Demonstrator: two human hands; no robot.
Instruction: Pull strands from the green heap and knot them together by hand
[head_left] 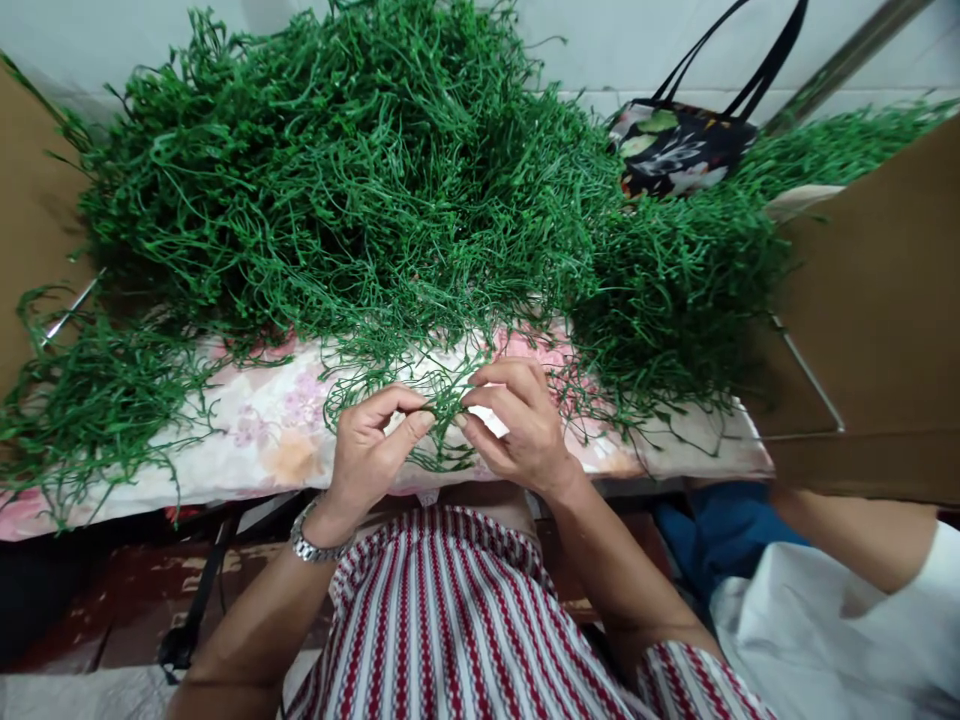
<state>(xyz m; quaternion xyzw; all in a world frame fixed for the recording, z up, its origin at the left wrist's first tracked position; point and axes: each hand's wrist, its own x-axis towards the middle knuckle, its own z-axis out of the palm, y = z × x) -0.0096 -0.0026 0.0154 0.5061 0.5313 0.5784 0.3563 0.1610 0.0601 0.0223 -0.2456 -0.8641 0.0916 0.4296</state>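
Observation:
Both my hands work over thin green plant stems, artificial by their look, near the table's front edge. My left hand (379, 435), with a metal watch (313, 540) on the wrist, is closed, thumb and index finger pinching a green stem. Close on its right, my right hand (521, 420) pinches too, its thumb and index fingertips around a stem in the same small bunch. A loose bunch of green stems (442, 460) lies under and between the fingers. Behind the hands rises a big tangled heap of green stems (337, 180).
A flowered cloth (277, 455) covers the table. Smaller stem piles lie at the left (97, 390) and right (667, 300). A dark floral handbag (682, 145) rests on the heap. Cardboard (877, 300) stands at both sides. At right, another person's forearm (862, 540) shows beyond the cardboard.

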